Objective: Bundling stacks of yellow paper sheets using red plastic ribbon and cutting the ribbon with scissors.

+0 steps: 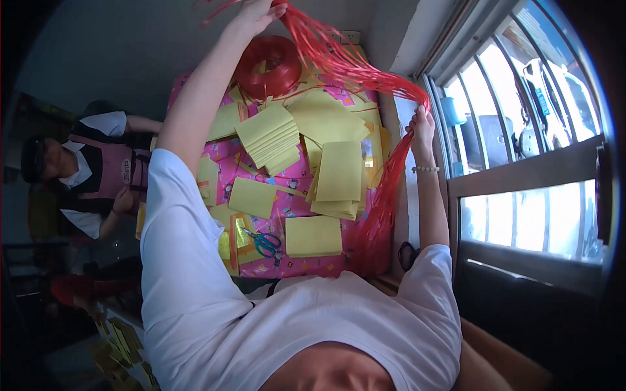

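Hands (422, 124) holding red strands (355, 73), yellow paper (267, 137) stacked on pink tablecloth (300, 265)

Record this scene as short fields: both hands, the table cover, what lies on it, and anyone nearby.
Left hand: raised at the top edge, gripping a long bundle of thin red strands
Right hand: at right, closed around the same bundle, which hangs below it
Cover: pink patterned tablecloth
On it: stacked rectangular yellow paper sheets, teal-handled scissors, red ring-shaped coil
Nearby: person in a pink apron, at left
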`<state>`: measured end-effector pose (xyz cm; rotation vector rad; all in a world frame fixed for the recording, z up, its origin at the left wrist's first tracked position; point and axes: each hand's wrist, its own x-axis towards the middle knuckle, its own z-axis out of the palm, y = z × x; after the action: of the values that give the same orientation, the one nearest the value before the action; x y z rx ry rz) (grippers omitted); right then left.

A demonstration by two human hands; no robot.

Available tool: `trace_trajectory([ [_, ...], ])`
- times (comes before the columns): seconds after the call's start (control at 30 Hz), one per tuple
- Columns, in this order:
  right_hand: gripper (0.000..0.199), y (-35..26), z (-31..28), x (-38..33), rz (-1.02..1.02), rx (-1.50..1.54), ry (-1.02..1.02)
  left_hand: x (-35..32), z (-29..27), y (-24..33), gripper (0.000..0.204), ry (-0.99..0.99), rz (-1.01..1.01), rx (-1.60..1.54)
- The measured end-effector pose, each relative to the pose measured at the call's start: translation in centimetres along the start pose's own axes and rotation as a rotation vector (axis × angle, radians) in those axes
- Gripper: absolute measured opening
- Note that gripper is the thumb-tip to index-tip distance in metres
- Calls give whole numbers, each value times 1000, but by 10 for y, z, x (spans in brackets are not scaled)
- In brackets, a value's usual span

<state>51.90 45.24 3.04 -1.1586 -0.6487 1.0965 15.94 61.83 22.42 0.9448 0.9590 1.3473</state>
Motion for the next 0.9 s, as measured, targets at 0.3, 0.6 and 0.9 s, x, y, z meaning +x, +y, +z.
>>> trace_trajectory([
  [0.3,27,96,-4,78,140,-294,123,-36,-1,-97,62,44,-189,277],
  [0.6,32,96,23,114,-116,-694,-19,-192,-82,-183,38,110,-281,376],
  [0.9,40,96,17,113,15,-1227,-67,-306,-110,-189,31,166,-354,381],
])
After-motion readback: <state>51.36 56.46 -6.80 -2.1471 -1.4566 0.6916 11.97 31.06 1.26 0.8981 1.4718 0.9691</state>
